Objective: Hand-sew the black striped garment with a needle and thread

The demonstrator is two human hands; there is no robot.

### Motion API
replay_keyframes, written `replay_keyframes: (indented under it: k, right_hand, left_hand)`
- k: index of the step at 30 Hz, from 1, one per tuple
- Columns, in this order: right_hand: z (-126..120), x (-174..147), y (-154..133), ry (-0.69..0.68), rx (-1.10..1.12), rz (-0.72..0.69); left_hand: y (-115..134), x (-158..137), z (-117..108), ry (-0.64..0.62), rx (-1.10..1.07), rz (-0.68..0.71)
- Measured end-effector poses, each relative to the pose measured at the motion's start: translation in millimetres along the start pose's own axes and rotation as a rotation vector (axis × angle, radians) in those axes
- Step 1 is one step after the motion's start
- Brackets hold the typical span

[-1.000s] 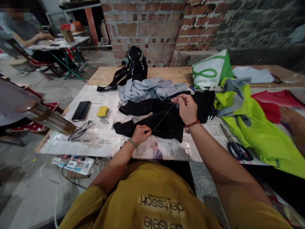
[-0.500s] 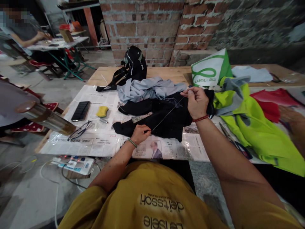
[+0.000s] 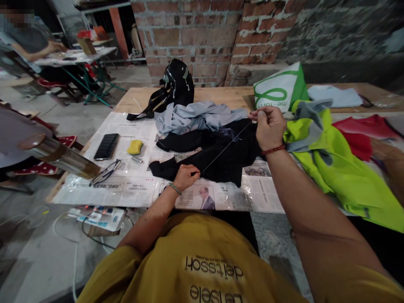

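A pale thread (image 3: 225, 146) runs taut and slanting between my two hands, over a black garment (image 3: 217, 158) spread on the table. My left hand (image 3: 187, 177) pinches the near edge of that garment, right where the thread's lower end is. Up at the other end, my right hand (image 3: 269, 127) is closed in a pinch on the thread, raised near the garment's far right side. Whether a needle sits in those fingertips is too small to tell. Behind the black cloth lies a crumpled grey garment (image 3: 198, 117).
On the newspaper-covered table (image 3: 126, 189) are a phone (image 3: 106, 146), yellow sponge (image 3: 134, 147), glasses (image 3: 105, 172) and a tall bottle (image 3: 63, 155) at left. A black bag (image 3: 179, 84) and green-white bag (image 3: 280, 90) stand behind. A neon-yellow garment (image 3: 344, 168) lies right, near another person's arm (image 3: 389, 160).
My right hand has moved right and slightly up, drawing out more thread. My left hand stays in place on the black garment.
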State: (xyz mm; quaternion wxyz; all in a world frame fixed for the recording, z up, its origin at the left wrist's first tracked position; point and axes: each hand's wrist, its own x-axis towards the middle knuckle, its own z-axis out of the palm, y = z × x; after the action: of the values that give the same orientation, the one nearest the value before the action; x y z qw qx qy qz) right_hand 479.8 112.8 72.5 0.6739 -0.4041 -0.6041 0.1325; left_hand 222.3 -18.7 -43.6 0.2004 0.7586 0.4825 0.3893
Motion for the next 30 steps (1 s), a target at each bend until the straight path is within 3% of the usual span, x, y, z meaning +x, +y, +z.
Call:
replay_keyframes:
  k: [30]
  right_hand:
    - [-9,7,10,0.050,-0.057,-0.010]
  left_hand:
    - [-4,0,3,-0.009,0.040,-0.011]
